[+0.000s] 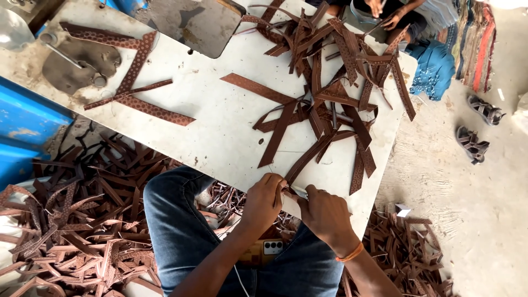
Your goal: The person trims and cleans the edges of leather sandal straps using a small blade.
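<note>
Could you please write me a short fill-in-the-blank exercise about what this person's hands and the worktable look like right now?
1. The left hand and right hand pinch one brown strap at the table's ____ edge.
2. The loose straps piled on the white table are ____ in colour.
3. The right wrist wears an ____ band.
4. A pair of ____ lies on the floor.

Missing words: near; brown; orange; sandals

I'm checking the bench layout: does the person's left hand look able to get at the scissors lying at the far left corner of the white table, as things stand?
Probably not without leaning. The left hand grips a brown leather strip at the near table edge, while the metal scissors lie at the far corner of the white table; only loose patterned strips lie between.
</note>
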